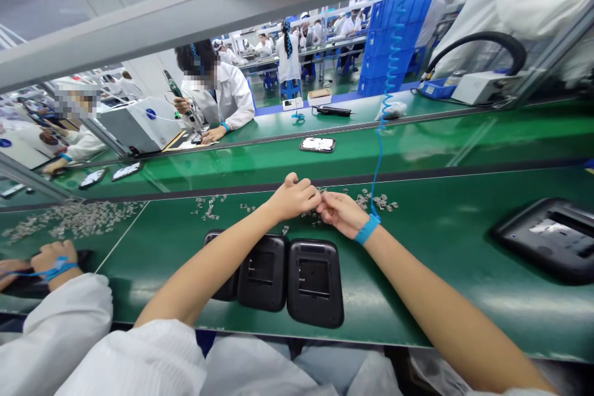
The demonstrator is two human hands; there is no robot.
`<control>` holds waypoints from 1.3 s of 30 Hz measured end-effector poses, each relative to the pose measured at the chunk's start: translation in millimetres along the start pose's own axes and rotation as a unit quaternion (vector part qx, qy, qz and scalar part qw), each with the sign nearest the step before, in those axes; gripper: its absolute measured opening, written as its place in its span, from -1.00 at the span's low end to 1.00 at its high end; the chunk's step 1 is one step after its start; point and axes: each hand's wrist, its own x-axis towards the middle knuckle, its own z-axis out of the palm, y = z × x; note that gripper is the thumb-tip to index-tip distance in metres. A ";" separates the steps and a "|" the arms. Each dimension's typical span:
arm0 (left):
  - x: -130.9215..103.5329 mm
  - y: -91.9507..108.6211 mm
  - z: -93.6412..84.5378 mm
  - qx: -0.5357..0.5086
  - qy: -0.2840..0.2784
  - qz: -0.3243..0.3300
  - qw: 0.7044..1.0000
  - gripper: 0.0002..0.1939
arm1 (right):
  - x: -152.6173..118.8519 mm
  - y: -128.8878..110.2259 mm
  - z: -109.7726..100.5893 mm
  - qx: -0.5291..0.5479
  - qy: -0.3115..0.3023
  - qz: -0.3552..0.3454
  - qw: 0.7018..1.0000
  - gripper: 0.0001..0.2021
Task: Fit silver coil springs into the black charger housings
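My left hand [297, 196] and my right hand [342, 211] meet above the green bench, fingertips pinched together. Whatever sits between the fingers is too small and covered to make out. Beneath and around them lie small clear-grey parts [378, 200], scattered in a loose pile. Nearer to me, black device housings with square recesses lie in a row: one housing [315, 283] at the right, another housing [263, 272] beside it, and a third housing [226, 289] partly hidden by my left forearm. A blue wrist strap [367, 230] with a coiled cord is on my right wrist.
Another black device [550, 238] lies at the right. A neighbour's hands [54, 262] work at the left near a large heap of small parts [74, 218]. Beyond the bench, a green conveyor carries an open device [317, 145]. A person opposite holds an electric screwdriver [175, 88].
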 end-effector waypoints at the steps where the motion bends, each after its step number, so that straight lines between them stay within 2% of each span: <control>1: 0.1 -0.3 -0.5 -0.002 -0.001 0.007 1.000 -0.67 | 0.1 0.9 -0.7 -0.009 -0.006 -0.003 1.000 -0.45; 7: 0.1 0.7 -1.2 -0.022 -0.018 0.011 1.000 -0.67 | 5.7 10.4 -8.6 -0.138 -0.002 -0.080 0.987 -0.48; 9: 1.1 0.2 1.3 -0.030 -0.025 -0.004 0.999 -0.64 | 7.4 10.4 -12.9 -0.209 0.018 -0.127 0.969 -0.58; 13: 3.6 -4.5 7.1 -0.057 -0.056 -0.024 0.996 -0.72 | 2.4 1.3 -17.7 -0.350 0.030 -0.213 0.912 -0.76; 14: 3.7 -5.9 7.7 -0.067 -0.069 -0.023 0.995 -0.75 | -0.4 -1.5 -17.8 -0.399 0.023 -0.238 0.885 -0.77; 15: 3.2 -7.2 8.0 -0.075 -0.082 -0.022 0.994 -0.77 | -3.1 -3.7 -17.5 -0.460 0.017 -0.272 0.845 -0.78; 16: 2.2 -8.3 8.1 -0.080 -0.093 -0.022 0.992 -0.79 | -5.6 -5.2 -17.1 -0.527 0.015 -0.313 0.790 -0.77; 18: -0.6 -10.2 8.3 -0.082 -0.111 -0.029 0.990 -0.79 | -8.1 -4.7 -17.1 -0.643 0.028 -0.388 0.660 -0.73; 19: -2.1 -11.4 8.6 -0.078 -0.116 -0.036 0.989 -0.79 | -7.8 -2.9 -17.8 -0.675 0.040 -0.413 0.610 -0.71; 20: -3.4 -12.9 9.0 -0.074 -0.120 -0.046 0.989 -0.80 | -6.6 -0.1 -19.2 -0.688 0.052 -0.426 0.586 -0.71; 21: -4.1 -14.9 9.1 -0.069 -0.123 -0.058 0.988 -0.81 | -4.6 3.2 -21.3 -0.692 0.063 -0.429 0.577 -0.70; 23: -4.4 -19.7 6.3 -0.059 -0.123 -0.092 0.986 -0.84 | 0.3 10.2 -27.2 -0.693 0.077 -0.418 0.582 -0.70; 25: -5.0 -21.8 -4.1 -0.049 -0.113 -0.137 0.983 -0.85 | 4.1 15.6 -33.9 -0.694 0.080 -0.399 0.595 -0.71; 27: -11.1 -14.7 -23.8 -0.041 -0.091 -0.187 0.977 -0.65 | 5.3 18.4 -39.6 -0.694 0.064 -0.381 0.608 -0.72; 29: -26.4 7.8 -48.5 -0.036 -0.043 -0.237 0.970 -0.50 | 5.0 19.0 -42.6 -0.686 0.041 -0.371 0.624 -0.73; 30: -37.3 25.3 -59.8 -0.038 0.019 -0.272 0.961 -0.57 | 4.8 18.9 -42.9 -0.678 0.035 -0.370 0.634 -0.73; 32: -62.8 70.0 -73.9 -0.045 0.154 -0.343 0.925 -0.80 | 4.8 18.6 -41.1 -0.648 0.039 -0.378 0.660 -0.74; 33: -75.8 94.2 -74.9 -0.031 0.211 -0.373 0.903 -0.83 | 4.9 18.4 -39.2 -0.626 0.046 -0.384 0.677 -0.75; 35: -98.7 138.1 -64.9 0.011 0.247 -0.429 0.869 -0.80 | 4.4 17.6 -34.1 -0.573 0.064 -0.383 0.722 -0.79; 37: -113.8 167.7 -45.3 0.007 0.213 -0.457 0.864 -0.71 | 2.8 16.0 -28.3 -0.521 0.069 -0.367 0.768 -0.83; 39: -119.1 181.3 -26.6 -0.009 0.169 -0.453 0.875 -0.59 | 0.5 14.0 -23.4 -0.479 0.062 -0.353 0.801 -0.88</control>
